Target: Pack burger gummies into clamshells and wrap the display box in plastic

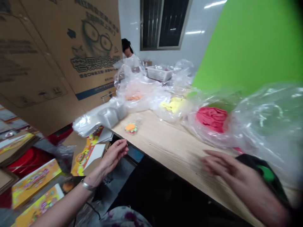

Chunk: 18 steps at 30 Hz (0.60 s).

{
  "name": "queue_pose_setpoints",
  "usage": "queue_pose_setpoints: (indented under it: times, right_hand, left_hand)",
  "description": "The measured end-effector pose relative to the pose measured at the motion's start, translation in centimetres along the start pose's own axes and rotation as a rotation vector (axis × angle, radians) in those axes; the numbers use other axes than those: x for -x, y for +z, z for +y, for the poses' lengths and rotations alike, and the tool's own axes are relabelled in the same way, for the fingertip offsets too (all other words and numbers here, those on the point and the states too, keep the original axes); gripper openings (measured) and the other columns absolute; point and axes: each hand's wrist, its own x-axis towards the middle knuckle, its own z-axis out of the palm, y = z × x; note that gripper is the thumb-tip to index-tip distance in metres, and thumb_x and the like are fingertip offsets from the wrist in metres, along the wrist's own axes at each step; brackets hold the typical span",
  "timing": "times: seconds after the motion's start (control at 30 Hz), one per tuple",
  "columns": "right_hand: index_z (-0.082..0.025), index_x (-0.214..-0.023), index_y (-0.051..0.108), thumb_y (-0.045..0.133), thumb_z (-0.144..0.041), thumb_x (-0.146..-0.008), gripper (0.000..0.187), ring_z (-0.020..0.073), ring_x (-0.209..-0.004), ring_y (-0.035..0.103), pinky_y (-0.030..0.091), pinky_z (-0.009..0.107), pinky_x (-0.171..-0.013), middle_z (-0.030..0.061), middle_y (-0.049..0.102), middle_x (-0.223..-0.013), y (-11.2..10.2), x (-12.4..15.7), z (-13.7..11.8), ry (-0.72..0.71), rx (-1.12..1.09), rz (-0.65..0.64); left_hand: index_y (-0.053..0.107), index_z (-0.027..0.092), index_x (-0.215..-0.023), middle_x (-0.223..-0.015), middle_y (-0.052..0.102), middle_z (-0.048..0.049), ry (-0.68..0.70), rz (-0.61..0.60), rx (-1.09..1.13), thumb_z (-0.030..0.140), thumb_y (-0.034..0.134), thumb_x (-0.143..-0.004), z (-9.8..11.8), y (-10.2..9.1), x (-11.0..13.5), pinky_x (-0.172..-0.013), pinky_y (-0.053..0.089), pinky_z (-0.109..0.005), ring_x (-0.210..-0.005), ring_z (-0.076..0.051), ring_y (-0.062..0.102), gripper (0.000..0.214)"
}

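Note:
My left hand (pixel 115 154), with a silver bracelet at the wrist, hovers by the table's near edge. Its fingers are curled together and nothing shows in them. Just beyond it, a small burger-shaped piece (pixel 131 127) with an orange top and green rim lies on the table in clear wrapping. Over the right part of the table is my right hand (pixel 234 179), blurred, its fingers stretched out and holding nothing visible. Closest to that hand is a clear bag with pink-red pieces (pixel 213 118). A dark object with a green spot (pixel 267 173) sits beside its wrist.
Clear bags of yellow pieces (pixel 174 104) and orange pieces (pixel 133 96) line the wooden table (pixel 163 138). Clear plastic packaging (pixel 101 116) lies at its left end. A large carton (pixel 59 47) and printed boxes (pixel 35 183) stand left. Behind are a white basket (pixel 159 74) and a person (pixel 132 58).

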Motion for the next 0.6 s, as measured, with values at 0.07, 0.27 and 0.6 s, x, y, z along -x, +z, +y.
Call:
queue_pose_setpoints:
  times: [0.07,0.27,0.6]
  right_hand:
    - [-0.012,-0.121,0.049,0.072,-0.072,-0.056,0.091,0.0218,-0.08,0.065,0.056,0.031,-0.067,0.0177,0.062,-0.108,6.7,-1.9,-2.5,0.092,-0.222,-0.311]
    - [-0.003,-0.108,0.046,0.055,-0.021,-0.09,0.027,0.0137,-0.055,0.059,0.049,0.028,-0.057,0.0188,0.061,-0.105,20.1,-10.2,-7.3,0.218,-0.473,-0.469]
    - [-0.005,-0.09,0.049,0.053,-0.012,-0.087,0.01,0.0097,-0.045,0.052,0.043,0.02,-0.048,0.0049,0.057,-0.069,25.0,-13.7,-7.9,0.228,-0.498,-0.461]
  left_hand:
    - [0.032,0.019,-0.132,-0.111,0.052,-0.0049,0.057,0.083,0.085,0.044,0.055,-0.074,0.2,-2.0,-0.4,-0.072,0.046,-0.005,-0.089,0.006,0.046,0.068]
    - [0.038,0.016,-0.131,-0.128,0.048,-0.0076,0.24,0.069,0.219,0.046,0.055,-0.073,2.1,-4.2,-2.8,-0.1,0.054,-0.019,-0.113,-0.001,0.049,0.067]
    - [0.043,0.016,-0.129,-0.126,0.051,-0.0077,0.287,-0.103,0.199,0.046,0.056,-0.072,4.6,-3.6,-7.7,-0.118,0.047,-0.031,-0.121,-0.003,0.048,0.066]
